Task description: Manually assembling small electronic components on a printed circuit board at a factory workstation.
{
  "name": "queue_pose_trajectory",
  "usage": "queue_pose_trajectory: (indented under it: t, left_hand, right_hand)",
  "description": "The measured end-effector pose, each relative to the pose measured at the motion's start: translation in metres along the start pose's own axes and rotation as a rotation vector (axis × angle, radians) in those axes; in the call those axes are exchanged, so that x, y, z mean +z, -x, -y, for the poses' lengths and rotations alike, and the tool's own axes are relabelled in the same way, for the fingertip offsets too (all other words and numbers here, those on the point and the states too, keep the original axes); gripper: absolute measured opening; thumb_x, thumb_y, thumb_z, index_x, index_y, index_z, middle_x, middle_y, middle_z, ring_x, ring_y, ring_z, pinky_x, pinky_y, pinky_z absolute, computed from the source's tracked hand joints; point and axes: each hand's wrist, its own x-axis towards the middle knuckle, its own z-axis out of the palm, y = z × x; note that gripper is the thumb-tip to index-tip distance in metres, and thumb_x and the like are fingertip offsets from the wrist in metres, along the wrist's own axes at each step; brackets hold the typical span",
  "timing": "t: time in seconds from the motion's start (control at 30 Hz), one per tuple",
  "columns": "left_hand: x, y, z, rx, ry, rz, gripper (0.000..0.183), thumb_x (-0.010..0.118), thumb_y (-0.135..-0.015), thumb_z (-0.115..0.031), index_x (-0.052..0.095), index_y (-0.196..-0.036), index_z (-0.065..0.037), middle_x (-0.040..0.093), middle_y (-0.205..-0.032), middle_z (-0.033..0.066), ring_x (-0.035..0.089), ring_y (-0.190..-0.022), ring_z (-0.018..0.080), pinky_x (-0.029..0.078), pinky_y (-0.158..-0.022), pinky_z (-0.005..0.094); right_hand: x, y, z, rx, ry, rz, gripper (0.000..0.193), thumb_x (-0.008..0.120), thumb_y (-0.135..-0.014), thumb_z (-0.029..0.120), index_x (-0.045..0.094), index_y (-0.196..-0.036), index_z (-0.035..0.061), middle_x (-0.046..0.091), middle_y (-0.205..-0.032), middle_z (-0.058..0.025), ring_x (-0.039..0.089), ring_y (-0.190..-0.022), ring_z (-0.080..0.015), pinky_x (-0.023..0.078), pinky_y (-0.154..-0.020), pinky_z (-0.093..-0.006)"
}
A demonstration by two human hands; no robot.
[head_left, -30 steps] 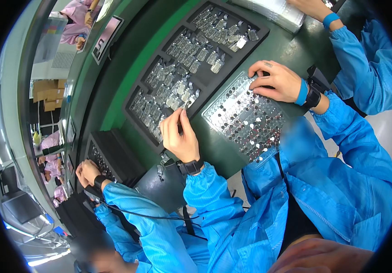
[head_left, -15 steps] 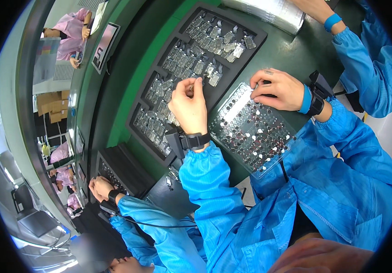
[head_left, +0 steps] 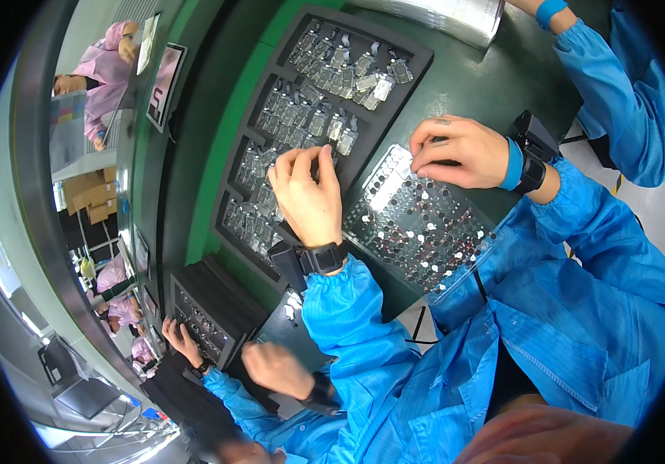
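My left hand (head_left: 307, 193) is over the near edge of a black compartmented foam tray (head_left: 394, 114), its fingers bent together. Anything between those fingertips is hidden. Rows of small metallic parts with short grey tabs (head_left: 340, 80) fill the tray's compartments. To the right, my right hand (head_left: 462, 152) is at the far corner of a clear plastic tray (head_left: 389, 179), fingers curled in a pinch. What that pinch holds, if anything, cannot be made out. Many small round black and white pieces, some with thin reddish leads, lie across the clear tray (head_left: 425, 232).
Stacked clear plastic trays (head_left: 456, 17) stand at the far edge. A co-worker's blue sleeve (head_left: 607, 93) reaches in at upper right. At lower left another person's hands (head_left: 277, 370) are near a stack of black foam trays (head_left: 220, 298). A screen (head_left: 165, 87) stands at upper left.
The view has shifted slightly. My left hand has come a little nearer, away from the parts; my right hand stays at the clear tray's corner. The lower-left person's hands have moved apart.
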Motion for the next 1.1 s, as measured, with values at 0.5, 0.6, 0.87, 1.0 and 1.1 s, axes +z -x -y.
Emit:
queue_pose_trajectory:
  t: [0.5, 0.6, 0.87, 1.0, 1.1]
  left_hand:
    - [0.002, -0.029, -0.024, 0.001, -0.227, 0.304, 0.028, 0.082, -0.08, -0.029, 0.077, -0.087, -0.002, 0.072, -0.092, 0.0232, 0.07, -0.089, 0.039, 0.055, -0.08, 0.0466]
    - [0.007, -0.028, -0.019, 0.017, -0.211, 0.296, 0.029, 0.082, -0.081, -0.027, 0.076, -0.09, 0.0, 0.072, -0.091, 0.0238, 0.071, -0.087, 0.0389, 0.055, -0.08, 0.0453]
    - [0.009, -0.029, -0.01, -0.117, 0.012, 0.359, 0.03, 0.081, -0.082, -0.025, 0.075, -0.092, 0.002, 0.075, -0.089, 0.0222, 0.074, -0.082, 0.0345, 0.055, -0.077, 0.0408]
    - [-0.001, -0.029, -0.01, -0.199, 0.151, 0.395, 0.029, 0.081, -0.081, -0.025, 0.074, -0.09, 0.002, 0.075, -0.085, 0.0182, 0.074, -0.079, 0.0305, 0.055, -0.075, 0.0395]
    - [-0.008, -0.031, -0.015, -0.238, 0.266, 0.364, 0.024, 0.083, -0.078, -0.019, 0.074, -0.086, 0.001, 0.074, -0.08, 0.0172, 0.071, -0.072, 0.0322, 0.054, -0.073, 0.0418]
  right_hand:
    - [-0.005, -0.002, -0.001, 0.37, -0.388, -0.189, 0.015, 0.06, -0.101, 0.01, 0.071, -0.107, 0.0006, 0.076, -0.099, -0.0094, 0.073, -0.085, -0.014, 0.052, -0.063, -0.0237]
    - [-0.005, -0.003, 0.001, 0.388, -0.421, -0.181, 0.016, 0.059, -0.101, 0.009, 0.071, -0.109, 0.0, 0.076, -0.103, -0.0107, 0.073, -0.091, -0.0157, 0.053, -0.067, -0.0255]
    - [-0.004, -0.002, -0.006, 0.198, -0.331, -0.248, 0.02, 0.056, -0.1, 0.001, 0.071, -0.114, -0.0021, 0.075, -0.103, -0.0134, 0.071, -0.091, -0.0194, 0.054, -0.073, -0.0293]
    - [-0.007, -0.007, 0.004, 0.419, -0.59, -0.163, 0.029, 0.056, -0.1, -0.001, 0.068, -0.126, -0.0003, 0.075, -0.101, -0.0137, 0.068, -0.079, -0.0165, 0.051, -0.067, -0.0245]
    - [-0.009, -0.018, 0.017, 0.439, -0.683, -0.209, 0.032, 0.062, -0.099, 0.006, 0.068, -0.13, 0.0046, 0.076, -0.098, -0.007, 0.066, -0.076, -0.0071, 0.05, -0.062, -0.0212]
